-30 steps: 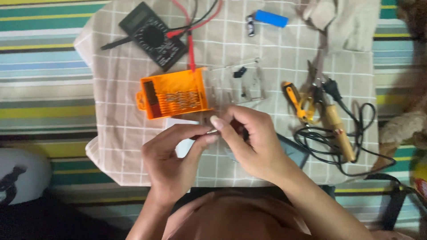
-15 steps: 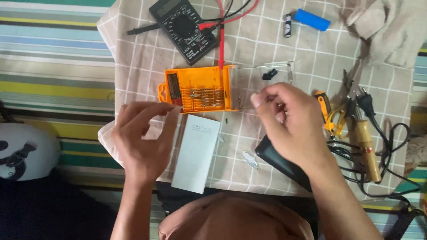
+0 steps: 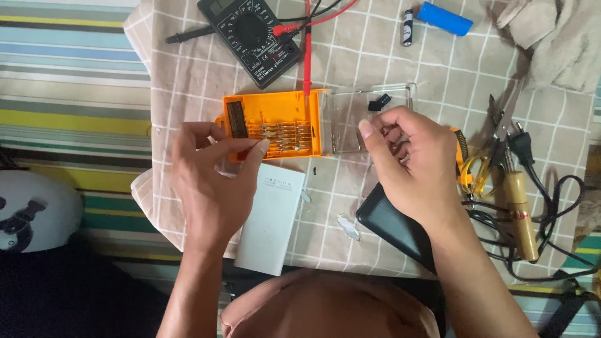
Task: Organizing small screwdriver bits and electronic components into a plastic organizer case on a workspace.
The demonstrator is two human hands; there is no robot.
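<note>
My left hand (image 3: 210, 181) hovers over the front edge of an open orange screwdriver-bit case (image 3: 275, 122). Its thumb and forefinger are pinched together just above the rows of bits, and I see nothing between them. My right hand (image 3: 413, 163) is beside the case's clear lid (image 3: 369, 119), fingers curled inward. Whether they hold anything is hidden. A white flat rectangular device (image 3: 272, 216) lies below the case between my hands. A black flat device (image 3: 388, 222) lies partly under my right wrist.
All this lies on a beige checked cloth (image 3: 188, 81). At the back are a black multimeter (image 3: 250, 34) with a red probe (image 3: 307, 56), a small battery (image 3: 407, 26) and a blue cylindrical cell (image 3: 444, 17). On the right are a wooden-handled soldering iron (image 3: 519, 213), yellow-handled cutters (image 3: 469, 169) and crumpled fabric (image 3: 563, 37).
One second ago both hands met over a thin tool in front of me. They have since parted: the left went to the bit case, the right to the clear lid.
</note>
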